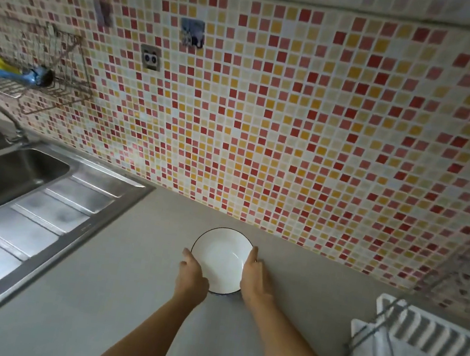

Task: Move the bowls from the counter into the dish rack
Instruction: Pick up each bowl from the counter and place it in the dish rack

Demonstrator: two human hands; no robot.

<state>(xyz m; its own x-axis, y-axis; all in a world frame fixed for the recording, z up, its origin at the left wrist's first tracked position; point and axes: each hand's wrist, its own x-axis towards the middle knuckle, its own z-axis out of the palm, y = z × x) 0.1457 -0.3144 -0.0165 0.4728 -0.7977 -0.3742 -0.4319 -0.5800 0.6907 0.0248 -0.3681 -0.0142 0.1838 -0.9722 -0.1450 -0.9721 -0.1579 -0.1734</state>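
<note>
One white bowl [218, 258] with a thin dark rim sits on the grey surface [110, 296], near the tiled wall [267, 107]. It is upright and looks empty.

Left hand [191, 275] is against the bowl's left side, fingers curled around the rim and wall. Right hand [254, 279] is against the bowl's right side, fingers laid along the rim. Both grips are closed on the bowl, one on each flank. Cannot tell whether the bowl's base is touching the surface or just off it; a small shadow shows beneath its near edge.

Dish rack [414, 350], white with a wire frame, stands to the right of the bowl, well apart from it. What it holds is too blurred to name.

Steel sink [44, 212] with a ribbed drainboard lies to the left of the bowl, also well apart. A wire basket [56, 76] hangs on the wall above the sink, far left of the bowl.
</note>
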